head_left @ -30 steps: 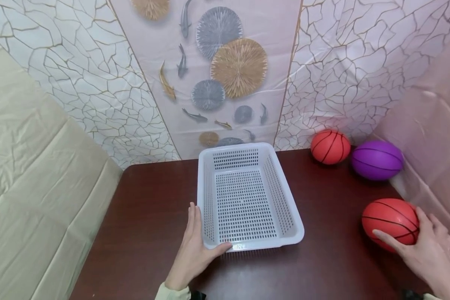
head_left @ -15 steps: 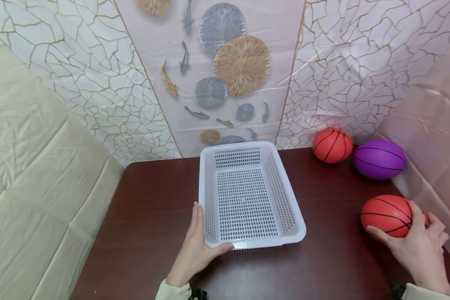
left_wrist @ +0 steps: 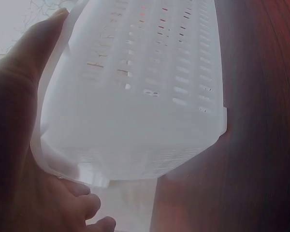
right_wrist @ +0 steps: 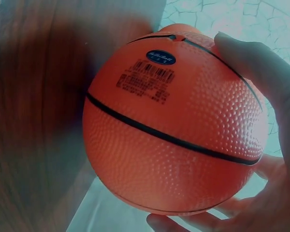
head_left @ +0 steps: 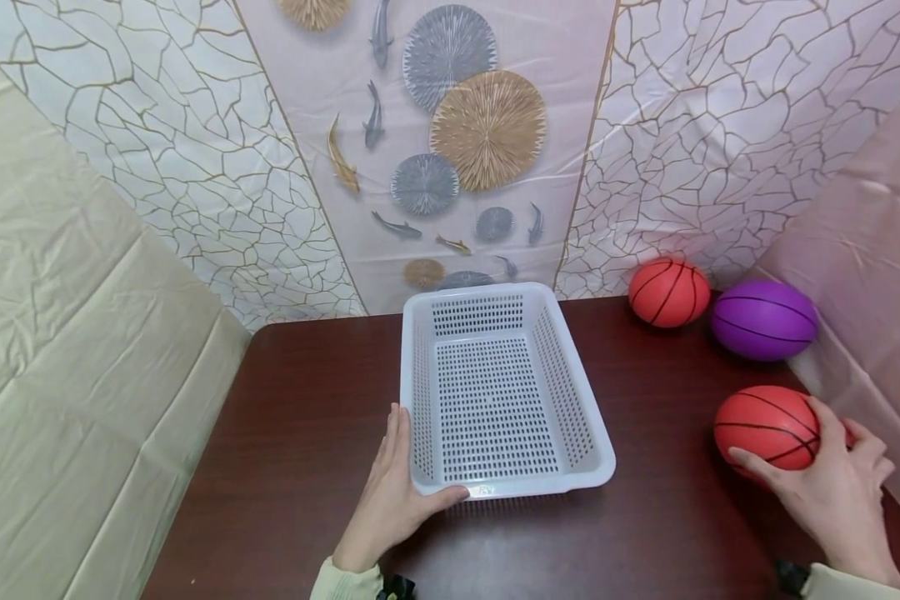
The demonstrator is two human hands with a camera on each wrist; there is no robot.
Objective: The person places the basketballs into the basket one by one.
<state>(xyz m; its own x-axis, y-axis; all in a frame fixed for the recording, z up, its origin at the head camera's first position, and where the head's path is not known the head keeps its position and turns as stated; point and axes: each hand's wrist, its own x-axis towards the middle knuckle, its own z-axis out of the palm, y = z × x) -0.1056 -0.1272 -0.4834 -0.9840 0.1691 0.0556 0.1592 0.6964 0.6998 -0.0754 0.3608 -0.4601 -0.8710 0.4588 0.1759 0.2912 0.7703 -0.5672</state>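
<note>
A white perforated plastic basket stands on the dark table, with nothing in it. My left hand holds its near left corner, the thumb over the front rim and the fingers along the left side. From the left wrist view, the basket wall rises beside that hand. Off to the right, my right hand grips a red toy basketball from its right side, fingers spread round it. The right wrist view shows the ball close up with a printed label; whether it touches the table is unclear.
Another red toy basketball sits at the back right, beside a purple ball close to the right-hand cloth wall. Patterned cloth hangs behind the dark wooden table, and pale padded cloth lines the left.
My right hand has closed further over the red toy basketball, and both have shifted slightly left and away from me. My left hand has stayed on the basket's corner.
</note>
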